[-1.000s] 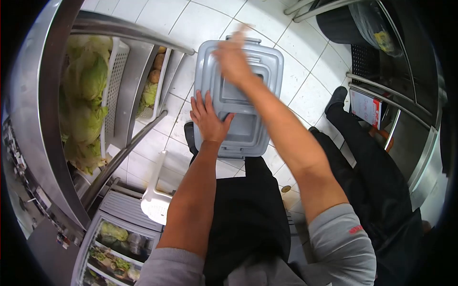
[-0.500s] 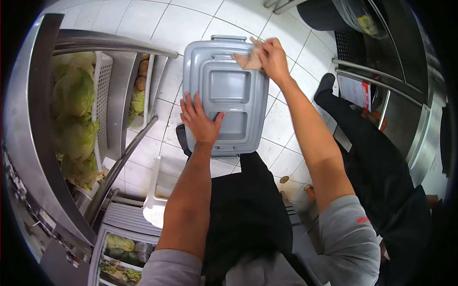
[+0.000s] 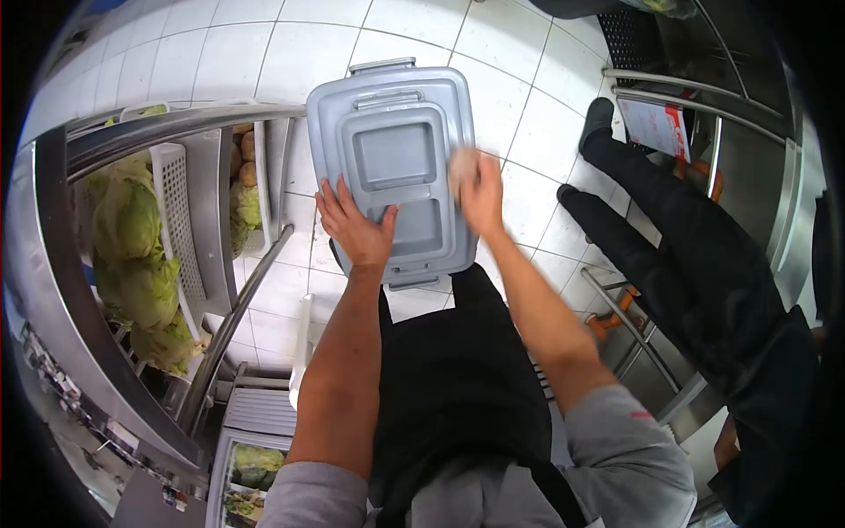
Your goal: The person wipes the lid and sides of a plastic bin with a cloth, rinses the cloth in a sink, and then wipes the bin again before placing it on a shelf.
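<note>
A grey plastic bin with its lid on (image 3: 393, 195) stands in front of me above the white tiles. My left hand (image 3: 356, 227) rests flat on the lid's lower left part, fingers spread. At the lid's right edge, my right hand (image 3: 481, 195) is closed around a crumpled brown cloth (image 3: 461, 169), blurred by motion. The lid has two recessed panels and a clip handle at its far end.
To the left, a steel rack holds a white basket (image 3: 180, 220) with lettuces (image 3: 132, 229). A white handled object (image 3: 301, 348) lies by my left arm. On the right, a person in black trousers (image 3: 669, 238) stands beside steel rails (image 3: 695, 97). White tiles (image 3: 502, 44) cover the floor.
My right hand has moved with the cloth from the lid's far right corner down along its right edge. My left hand stays on the lid. The person at right has shifted their legs.
</note>
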Demonstrator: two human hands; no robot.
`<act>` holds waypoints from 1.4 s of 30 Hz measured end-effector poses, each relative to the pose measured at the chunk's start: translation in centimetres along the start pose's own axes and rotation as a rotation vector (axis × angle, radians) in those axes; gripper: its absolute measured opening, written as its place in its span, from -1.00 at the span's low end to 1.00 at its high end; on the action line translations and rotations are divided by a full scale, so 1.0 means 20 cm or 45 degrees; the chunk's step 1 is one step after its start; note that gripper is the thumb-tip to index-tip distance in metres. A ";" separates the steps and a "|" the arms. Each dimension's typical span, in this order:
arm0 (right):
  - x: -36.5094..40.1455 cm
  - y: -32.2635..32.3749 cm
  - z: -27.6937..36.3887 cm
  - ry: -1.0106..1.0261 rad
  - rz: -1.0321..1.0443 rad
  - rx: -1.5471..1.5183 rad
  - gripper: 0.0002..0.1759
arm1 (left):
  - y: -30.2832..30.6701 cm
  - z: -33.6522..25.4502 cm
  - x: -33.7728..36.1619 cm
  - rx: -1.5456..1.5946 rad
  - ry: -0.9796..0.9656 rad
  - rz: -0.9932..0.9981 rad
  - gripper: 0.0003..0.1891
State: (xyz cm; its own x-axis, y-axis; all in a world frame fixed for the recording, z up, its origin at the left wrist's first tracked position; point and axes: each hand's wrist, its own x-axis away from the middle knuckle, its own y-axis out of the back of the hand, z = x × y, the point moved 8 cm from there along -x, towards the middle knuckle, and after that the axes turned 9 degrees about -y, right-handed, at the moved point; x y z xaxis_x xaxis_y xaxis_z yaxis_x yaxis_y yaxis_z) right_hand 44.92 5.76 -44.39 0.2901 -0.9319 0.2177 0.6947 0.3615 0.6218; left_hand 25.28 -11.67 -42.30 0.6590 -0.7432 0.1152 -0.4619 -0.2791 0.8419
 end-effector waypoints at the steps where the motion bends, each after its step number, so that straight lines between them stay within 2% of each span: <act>1: -0.25 -0.03 0.10 0.074 -0.060 0.004 -0.55 | 0.00 0.00 -0.01 -0.007 -0.004 -0.013 0.16; 4: -0.78 -0.11 0.39 0.383 -0.210 -0.033 -0.65 | -0.02 0.00 0.01 -0.025 -0.010 -0.031 0.15; 5: -0.82 -0.14 0.39 0.310 -0.084 0.011 -0.65 | -0.01 0.00 0.01 -0.027 -0.012 -0.032 0.15; 8: -0.42 -0.03 0.27 0.142 -0.106 -0.066 -0.65 | 0.00 -0.01 -0.01 -0.025 -0.021 -0.048 0.14; 9: -0.13 0.00 0.17 0.238 -0.166 -0.072 -0.67 | -0.01 -0.01 -0.01 -0.022 -0.011 -0.055 0.14; 11: 0.43 0.04 -0.11 -0.042 -0.081 -0.105 -0.71 | -0.01 -0.03 -0.02 0.008 -0.013 -0.060 0.15; 12: 0.65 0.09 -0.18 -0.110 0.083 -0.094 -0.69 | 0.00 -0.02 -0.01 0.009 -0.008 -0.056 0.16; 14: 0.88 0.11 -0.32 -0.721 0.456 0.042 -0.70 | 0.02 -0.02 0.00 -0.055 0.000 -0.031 0.16; 17: 0.56 0.08 -0.19 -0.041 0.084 0.053 -0.72 | 0.02 -0.04 -0.03 -0.081 0.023 -0.019 0.17; 19: 0.17 0.02 -0.06 -0.177 0.152 0.004 -0.69 | 0.01 -0.02 -0.01 -0.084 0.039 0.003 0.18; 20: -0.03 0.02 0.06 0.034 0.072 -0.018 -0.69 | 0.01 -0.02 0.00 -0.081 0.034 0.005 0.18; 21: -0.22 0.00 0.10 0.039 0.051 0.037 -0.69 | 0.02 -0.02 -0.01 -0.075 0.030 0.004 0.18; 23: -0.47 0.01 0.21 -0.016 0.122 -0.003 -0.65 | 0.02 -0.01 0.00 -0.070 0.034 0.003 0.18; 24: -0.53 0.00 0.24 -0.209 0.251 -0.205 -0.63 | 0.02 -0.01 0.00 -0.072 0.037 0.003 0.18; 26: -0.49 0.02 0.38 -0.281 0.463 -0.226 -0.63 | 0.01 0.00 0.00 -0.054 0.041 -0.007 0.18; 29: -0.26 -0.05 0.66 0.038 0.944 0.397 -0.67 | -0.01 0.03 0.01 -0.019 0.034 -0.031 0.18; 33: -0.20 -0.40 0.73 0.357 0.727 0.488 -0.64 | 0.00 0.03 0.01 -0.044 -0.003 -0.076 0.20; 36: -0.04 -0.47 0.80 0.634 0.525 0.095 -0.69 | 0.00 0.03 0.01 -0.048 0.063 -0.045 0.20; 37: -0.04 -0.50 0.75 0.584 0.705 0.137 -0.71 | 0.00 0.03 0.00 -0.034 0.072 -0.052 0.20; 40: -0.04 -0.52 0.57 0.177 1.194 0.694 -0.67 | 0.01 0.03 0.01 -0.008 0.129 -0.052 0.19; 42: -0.15 -0.39 0.65 -0.073 1.280 0.412 -0.63 | 0.02 0.04 0.02 0.007 0.156 -0.041 0.18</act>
State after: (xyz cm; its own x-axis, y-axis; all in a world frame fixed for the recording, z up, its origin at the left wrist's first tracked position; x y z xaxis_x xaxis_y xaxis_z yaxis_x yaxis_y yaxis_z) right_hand 30.08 5.34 -40.07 0.5970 -0.2110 0.7740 -0.0588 0.9507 0.3045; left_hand 24.85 -12.45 -42.26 0.7408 -0.6543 0.1520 -0.4423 -0.3049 0.8434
